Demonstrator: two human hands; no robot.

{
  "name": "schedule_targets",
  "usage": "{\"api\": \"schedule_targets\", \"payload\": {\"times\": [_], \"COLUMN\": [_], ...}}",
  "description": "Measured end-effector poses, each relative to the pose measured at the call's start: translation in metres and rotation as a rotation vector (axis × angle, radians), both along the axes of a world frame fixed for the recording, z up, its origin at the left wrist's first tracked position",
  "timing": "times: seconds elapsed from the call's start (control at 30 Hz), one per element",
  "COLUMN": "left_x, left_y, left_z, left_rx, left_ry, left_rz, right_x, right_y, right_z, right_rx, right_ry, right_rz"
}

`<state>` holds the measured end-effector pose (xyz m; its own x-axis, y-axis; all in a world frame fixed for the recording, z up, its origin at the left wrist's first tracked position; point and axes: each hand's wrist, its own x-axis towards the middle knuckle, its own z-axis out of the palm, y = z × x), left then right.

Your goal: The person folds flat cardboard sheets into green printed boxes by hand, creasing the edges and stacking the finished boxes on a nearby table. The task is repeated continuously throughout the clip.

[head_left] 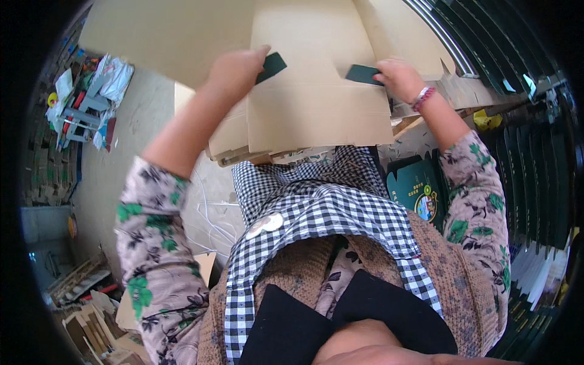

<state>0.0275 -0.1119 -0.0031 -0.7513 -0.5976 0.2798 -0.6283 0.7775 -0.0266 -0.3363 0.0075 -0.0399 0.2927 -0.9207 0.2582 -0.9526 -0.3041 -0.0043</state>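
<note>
A large unfolded brown cardboard sheet (319, 115), creased into panels, lies before me at the top of the view. My left hand (236, 72) is closed at its left crease, pinching a small dark green cardboard flap (272, 67). On the opposite side my right hand (398, 79), with a red-and-white band at the wrist, is closed on a second dark green cardboard flap (363, 73). Both hands are slightly blurred. Whether the flaps are joined to the sheet I cannot tell.
Dark green flat cardboard pieces (529, 176) stand stacked along the right. A printed green box piece (420, 188) sits low by my right side. Grey tools and plastic bags (91, 109) lie on the left, with cardboard scraps (97, 328) at the lower left.
</note>
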Motion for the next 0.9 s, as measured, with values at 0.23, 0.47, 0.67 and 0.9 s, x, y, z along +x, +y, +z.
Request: {"api": "schedule_targets", "payload": {"times": [0.23, 0.47, 0.67, 0.9], "left_x": [-0.007, -0.011, 0.009, -0.002], "left_y": [0.055, 0.104, 0.042, -0.016], "left_z": [-0.035, -0.014, 0.023, 0.047], "left_rx": [-0.184, 0.043, 0.584, 0.874], "left_ry": [0.093, -0.367, 0.009, -0.06], "left_rz": [0.0, -0.077, -0.189, 0.076], "right_x": [0.021, 0.019, 0.018, -0.012], "right_y": [-0.009, -0.015, -0.006, 0.006], "right_z": [0.01, 0.002, 0.006, 0.019], "right_rx": [0.018, -0.005, 0.209, 0.799], "right_ry": [0.072, 0.043, 0.005, -1.41], "right_rz": [0.011, -0.007, 0.057, 0.32]}}
